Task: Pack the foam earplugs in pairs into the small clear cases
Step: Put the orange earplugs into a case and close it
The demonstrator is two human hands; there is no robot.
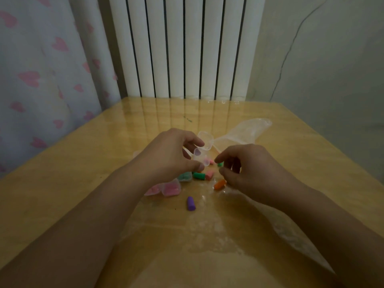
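My left hand (176, 154) holds a small clear case (202, 146) open between thumb and fingers, its lid tipped up and back. My right hand (241, 165) pinches a green earplug (220, 164) just right of the case. Loose on the table lie a green earplug (198, 175), a pink one (209, 175), an orange one (219, 184) and a purple one (191, 203). Another pink earplug (208, 161) shows at the case's lower edge. Filled cases sit under my left wrist: one with pink plugs (171, 189) and one with teal plugs (185, 176).
A crumpled clear plastic bag (243, 134) lies behind my right hand. The glossy wooden table (104, 163) ends at a white radiator (187, 46) at the back. A heart-patterned curtain (41, 80) hangs left, and a grey wall stands right.
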